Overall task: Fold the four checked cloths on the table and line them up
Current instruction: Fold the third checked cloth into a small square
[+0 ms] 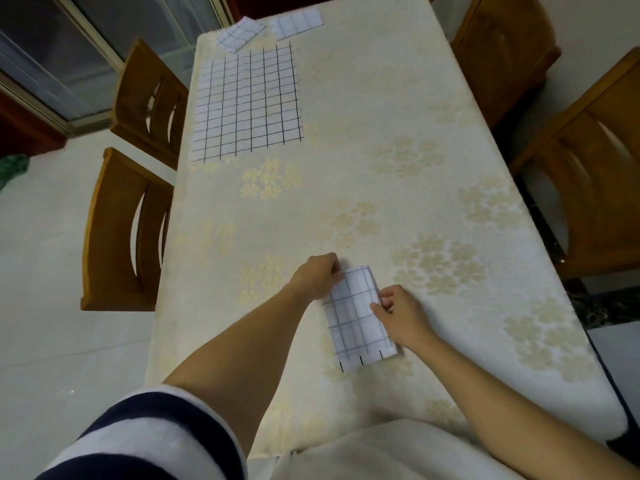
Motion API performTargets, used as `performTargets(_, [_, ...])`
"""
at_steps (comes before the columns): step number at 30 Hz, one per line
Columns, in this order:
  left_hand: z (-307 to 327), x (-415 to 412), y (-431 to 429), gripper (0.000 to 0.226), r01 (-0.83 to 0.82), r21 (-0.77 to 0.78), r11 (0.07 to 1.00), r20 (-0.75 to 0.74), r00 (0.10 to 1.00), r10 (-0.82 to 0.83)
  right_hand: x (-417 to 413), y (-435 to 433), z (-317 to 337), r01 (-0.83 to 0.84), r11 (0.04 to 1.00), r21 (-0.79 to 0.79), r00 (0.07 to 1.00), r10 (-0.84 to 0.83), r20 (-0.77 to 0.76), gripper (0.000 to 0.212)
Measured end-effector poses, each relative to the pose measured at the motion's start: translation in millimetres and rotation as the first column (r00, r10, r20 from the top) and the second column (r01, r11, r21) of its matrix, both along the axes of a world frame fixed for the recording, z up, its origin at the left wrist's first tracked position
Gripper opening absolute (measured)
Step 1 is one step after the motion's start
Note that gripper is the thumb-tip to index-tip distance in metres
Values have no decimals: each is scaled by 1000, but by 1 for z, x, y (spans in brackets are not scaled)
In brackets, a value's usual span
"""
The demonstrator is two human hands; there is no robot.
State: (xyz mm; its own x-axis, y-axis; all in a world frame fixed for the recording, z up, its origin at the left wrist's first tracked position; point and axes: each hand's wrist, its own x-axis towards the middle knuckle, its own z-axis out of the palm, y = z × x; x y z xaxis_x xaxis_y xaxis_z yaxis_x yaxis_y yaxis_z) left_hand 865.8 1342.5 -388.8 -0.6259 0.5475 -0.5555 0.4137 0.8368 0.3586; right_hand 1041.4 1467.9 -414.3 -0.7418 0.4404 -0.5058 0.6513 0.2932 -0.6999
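A white checked cloth, folded into a narrow strip, lies near the table's front edge. My left hand pinches its upper left edge. My right hand pinches its right edge about halfway down. An unfolded checked cloth lies flat at the far left of the table. Two small folded checked cloths sit at the far end, one at the left corner and one just right of it.
The table wears a cream cloth with a pale flower pattern. Two wooden chairs stand along its left side and two more along its right. A window frame is at the upper left.
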Motion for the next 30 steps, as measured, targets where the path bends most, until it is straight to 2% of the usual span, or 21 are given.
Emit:
performTargets(6, [-6, 9, -5, 24, -11, 17, 1000, 76, 997, 9, -7, 2, 1, -122, 989, 89, 989, 113, 94, 20])
performTargets(11, [-6, 13, -12, 26, -42, 111, 993, 157, 987, 24, -11, 17, 6, -152, 987, 48, 986, 148, 77, 21])
performTargets(13, [-7, 13, -16, 27, -121, 158, 980, 203, 975, 88, -13, 27, 8, -132, 991, 0, 990, 132, 46, 17])
performTargets(15, [-7, 17, -20, 26, -233, 203, 951, 266, 948, 176, -13, 37, 9, -115, 993, -32, 993, 116, 26, 22])
performTargets(17, [-10, 25, -26, 23, -374, 237, 897, 325, 900, 289, -13, 45, 12, -110, 990, -93, 994, 112, 16, 23])
performTargets(19, [-14, 35, -33, 21, -484, 245, 840, 355, 851, 387, -11, 54, 18, -111, 969, -221, 993, 117, 15, 26])
performTargets(21, [-18, 46, -41, 21, -587, 258, 767, 392, 789, 473, -12, 65, 21, -128, 959, -252, 990, 139, 26, 27])
performTargets(24, [-20, 64, -51, 22, -667, 262, 697, 405, 732, 548, -16, 79, 20, -70, 991, -111, 997, 73, 26, 16])
performTargets(26, [-20, 78, -53, 23, -620, 233, 750, 317, 777, 544, -19, 79, 13, 49, 999, -21, 998, -50, -41, 8])
performTargets(28, [-20, 91, -52, 22, -576, 214, 789, 255, 813, 524, -20, 70, 7, 93, 992, 85, 990, -84, -110, 7])
performTargets(29, [-21, 94, -51, 22, -582, 218, 784, 256, 809, 529, -19, 64, 4, 78, 975, 210, 989, -48, -142, 13])
performTargets(30, [-21, 95, -50, 21, -591, 224, 775, 258, 802, 538, -17, 58, 2, 46, 918, 393, 986, 20, -163, 23])
